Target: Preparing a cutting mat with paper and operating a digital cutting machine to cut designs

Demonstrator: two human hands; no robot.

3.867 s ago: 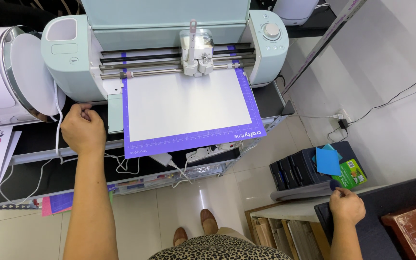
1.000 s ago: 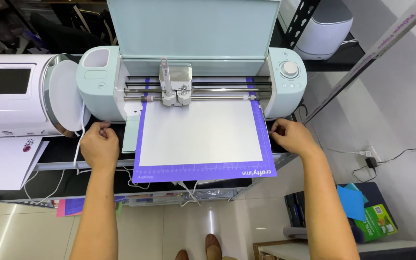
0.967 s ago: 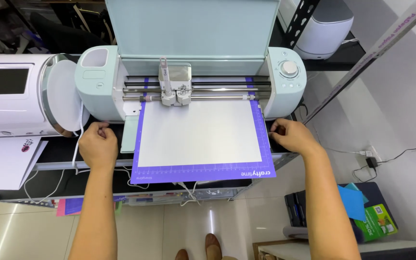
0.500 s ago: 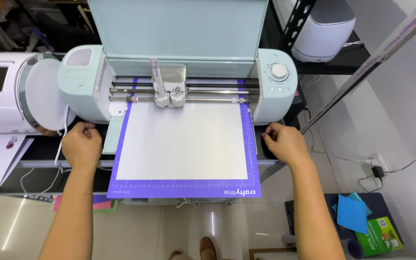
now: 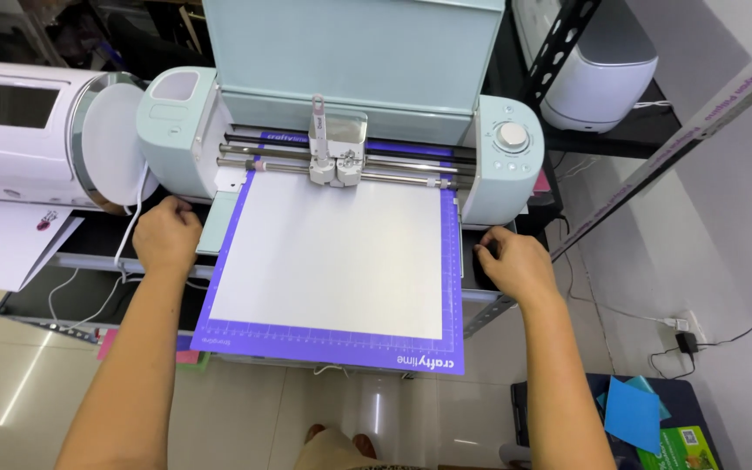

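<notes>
Slid further out toward the viewer than half a second ago: purple square cutting mat carrying a white sheet, far edge still under the rollers of the pale mint cutting machine. Left hand curled loosely closed, holding nothing, resting on the black shelf edge just left of the mat. Right hand likewise curled and empty, just right of it. Best kept off the mat, letting it feed straight and unhindered.
</notes>
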